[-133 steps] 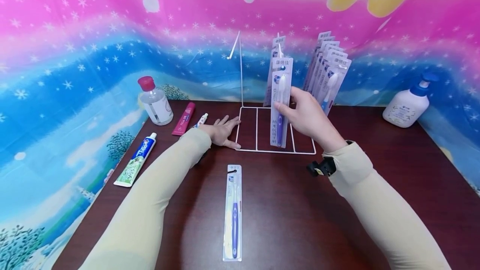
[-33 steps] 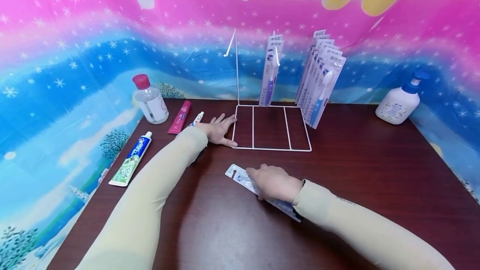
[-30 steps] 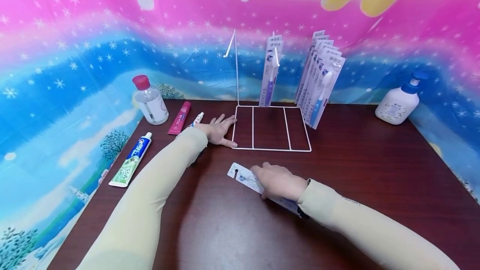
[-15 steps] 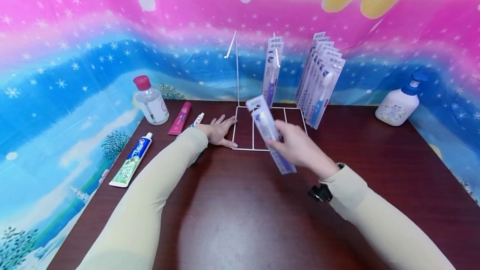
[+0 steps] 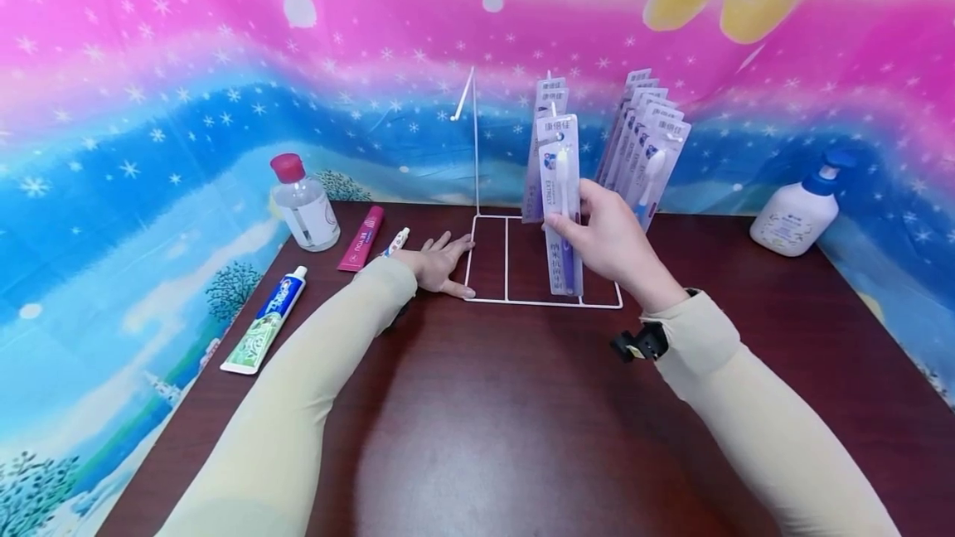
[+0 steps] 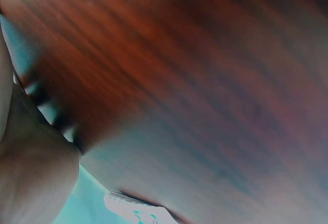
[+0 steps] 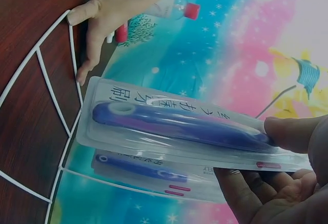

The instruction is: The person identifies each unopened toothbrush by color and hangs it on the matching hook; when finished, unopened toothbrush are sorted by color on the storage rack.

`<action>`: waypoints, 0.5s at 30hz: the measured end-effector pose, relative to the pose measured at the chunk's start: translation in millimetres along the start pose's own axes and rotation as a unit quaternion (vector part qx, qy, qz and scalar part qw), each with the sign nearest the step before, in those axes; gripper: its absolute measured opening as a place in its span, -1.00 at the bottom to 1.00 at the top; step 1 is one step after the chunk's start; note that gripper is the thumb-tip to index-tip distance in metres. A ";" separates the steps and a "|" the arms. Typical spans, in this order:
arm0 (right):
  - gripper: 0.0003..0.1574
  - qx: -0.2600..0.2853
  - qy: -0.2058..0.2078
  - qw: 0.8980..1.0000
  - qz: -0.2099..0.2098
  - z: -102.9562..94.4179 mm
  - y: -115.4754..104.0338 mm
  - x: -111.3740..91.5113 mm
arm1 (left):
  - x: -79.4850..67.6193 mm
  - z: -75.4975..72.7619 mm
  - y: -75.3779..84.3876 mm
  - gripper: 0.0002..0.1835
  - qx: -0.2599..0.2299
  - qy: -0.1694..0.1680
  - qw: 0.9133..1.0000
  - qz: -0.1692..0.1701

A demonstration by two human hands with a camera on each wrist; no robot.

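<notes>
My right hand [image 5: 622,243] pinches a packaged toothbrush [image 5: 561,214] with a purple handle, thumb in front and fingers behind. The pack stands nearly upright at the middle hook of the white wire rack [image 5: 506,263], its top hole by the hook tip; whether the hook passes through cannot be told. Behind it hang more toothbrush packs [image 5: 531,172] on that hook. The right wrist view shows the blister pack [image 7: 174,124] close up. My left hand [image 5: 440,265] lies spread on the table, its thumb and fingertips touching the rack's left base wire.
Several toothbrush packs [image 5: 664,156] hang on the right hook; the left hook [image 5: 464,98] is bare. Leftward are a red-capped bottle [image 5: 307,210], a pink tube [image 5: 361,239], a small white tube [image 5: 397,241] and a green-blue toothpaste tube [image 5: 266,321]. A pump bottle [image 5: 798,214] stands right.
An earlier toothbrush pack was left on the middle hook. My right hand then picked up the pack lying on the table and raised it to the same hook. My left hand stayed put.
</notes>
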State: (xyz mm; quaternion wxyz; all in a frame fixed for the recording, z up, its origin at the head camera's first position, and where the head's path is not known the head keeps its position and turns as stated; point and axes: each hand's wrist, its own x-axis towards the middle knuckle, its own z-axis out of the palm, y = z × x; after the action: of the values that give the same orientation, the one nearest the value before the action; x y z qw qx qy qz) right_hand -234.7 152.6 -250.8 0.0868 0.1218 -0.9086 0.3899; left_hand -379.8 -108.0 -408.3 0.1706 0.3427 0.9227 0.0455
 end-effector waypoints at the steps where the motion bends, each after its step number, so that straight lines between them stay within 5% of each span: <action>1: -0.40 0.002 -0.001 1.000 0.003 0.4 0.6 1.5 | -0.5 -0.2 0.4 0.15 0.003 -0.001 1.000 -0.001; 15: -0.43 0.017 -0.007 0.999 0.041 8.2 14.2 34.1 | 1.1 0.7 -0.4 0.14 -0.006 -0.007 1.000 -0.006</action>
State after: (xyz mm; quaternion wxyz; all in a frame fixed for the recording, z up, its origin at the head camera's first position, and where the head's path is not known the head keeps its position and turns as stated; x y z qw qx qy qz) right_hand -272.0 150.8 -257.5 0.0625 0.0883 -0.9065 0.4082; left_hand -380.5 -107.5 -409.4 0.1790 0.3363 0.9234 0.0475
